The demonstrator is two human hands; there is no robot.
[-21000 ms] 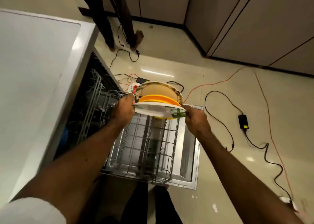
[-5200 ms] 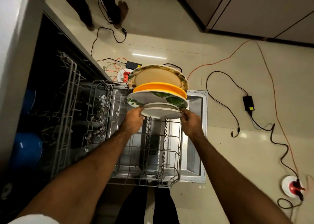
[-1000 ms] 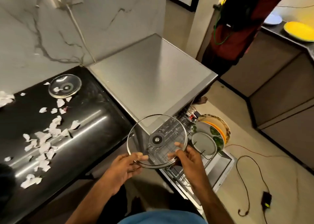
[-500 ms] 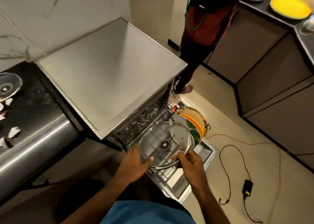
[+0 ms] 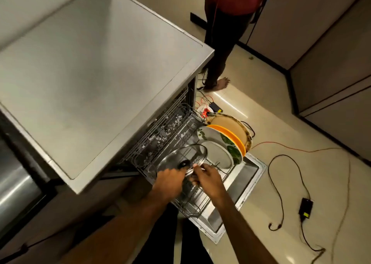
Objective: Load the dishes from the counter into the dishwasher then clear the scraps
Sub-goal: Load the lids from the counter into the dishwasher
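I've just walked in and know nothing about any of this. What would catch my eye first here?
Most likely the clear glass lid, held by the left hand and right hand over the pulled-out dishwasher rack at centre. Just behind it a row of plates stands on edge in that rack, the orange plate brightest. At the top another person stands barefoot, and a black power adapter lies on the floor at right.
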